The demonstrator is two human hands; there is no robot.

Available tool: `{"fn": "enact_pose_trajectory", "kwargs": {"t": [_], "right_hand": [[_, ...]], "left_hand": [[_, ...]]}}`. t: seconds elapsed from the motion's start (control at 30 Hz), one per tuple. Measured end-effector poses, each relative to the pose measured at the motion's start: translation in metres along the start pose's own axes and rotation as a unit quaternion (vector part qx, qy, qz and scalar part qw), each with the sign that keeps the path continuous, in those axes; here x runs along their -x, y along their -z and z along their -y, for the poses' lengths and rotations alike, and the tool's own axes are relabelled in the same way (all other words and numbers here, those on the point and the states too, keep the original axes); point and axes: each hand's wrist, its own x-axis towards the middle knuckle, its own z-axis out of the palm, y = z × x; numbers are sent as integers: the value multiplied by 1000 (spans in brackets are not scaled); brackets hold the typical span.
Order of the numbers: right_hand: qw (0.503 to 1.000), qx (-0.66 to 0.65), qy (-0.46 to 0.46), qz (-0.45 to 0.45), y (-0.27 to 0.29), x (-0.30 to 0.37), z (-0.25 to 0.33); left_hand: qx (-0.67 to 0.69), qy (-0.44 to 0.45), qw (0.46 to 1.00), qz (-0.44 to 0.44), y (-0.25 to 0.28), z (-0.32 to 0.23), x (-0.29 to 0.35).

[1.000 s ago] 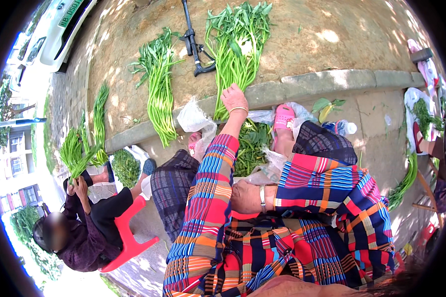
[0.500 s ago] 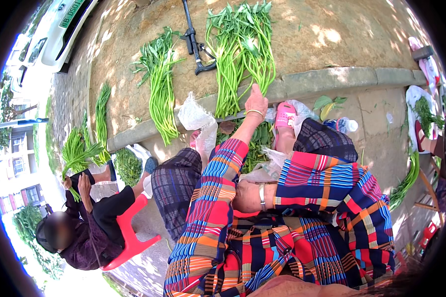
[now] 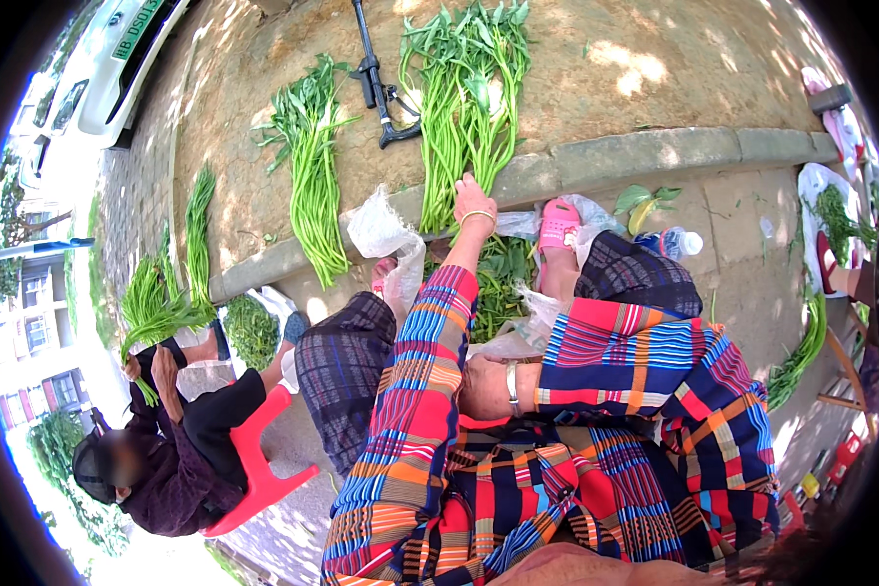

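Observation:
My left hand [image 3: 476, 207], with a thin bangle at the wrist, reaches out to a large bunch of water spinach [image 3: 464, 107] on the kerb. Its fingers are closed around the lower stems; the fingertips are partly hidden. In my lap, my right hand [image 3: 486, 387] is bent inward, a silvery band at its wrist and its fingers out of sight. Beside it lies a white plastic bag [image 3: 523, 332] with loose green leaves [image 3: 503, 278] between my feet. Another bunch of water spinach [image 3: 313, 176] lies to the left, leaves pointing away.
A black crutch-like stick [image 3: 371, 73] lies between the bunches. A stone kerb [image 3: 645, 154] crosses ahead. A bottle [image 3: 676, 243] lies right of my pink shoe [image 3: 559, 225]. At left, another person [image 3: 190, 459] on a red stool [image 3: 264, 469] holds green stems [image 3: 156, 308].
My left hand has moved left and slightly nearer, and the stem ends of the right part of the bunch have shifted left with it. My right hand stays in my lap.

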Motion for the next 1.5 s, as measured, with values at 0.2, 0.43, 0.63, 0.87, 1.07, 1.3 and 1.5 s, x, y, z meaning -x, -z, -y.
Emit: {"fn": "enact_pose_trajectory", "kwargs": {"t": [0.2, 0.43, 0.63, 0.87, 1.07, 1.3, 1.5], "right_hand": [[998, -25, 23, -53, -43, -9, -6], [999, -27, 37, -13, -79, -19, -5], [997, -37, 10, 69, -12, -6, -5], [998, -51, -3, 35, 24, 1, -1], [999, -35, 11, 24, 10, -3, -5], [999, -33, -12, 29, 11, -6, -3], [999, -25, -15, 24, 9, -7, -1]], "left_hand": [[71, 36, 997, 14, 11, -40, 10], [219, -51, 974, 30, 28, -90, 34], [74, 6, 997, 17, 34, -55, 31], [-102, -40, 992, -59, 46, -37, 31], [-129, -124, 983, -30, 63, -55, 37], [-76, -179, 980, -42, 75, -57, 33], [111, -173, 978, -20, 78, -87, 25]]}}
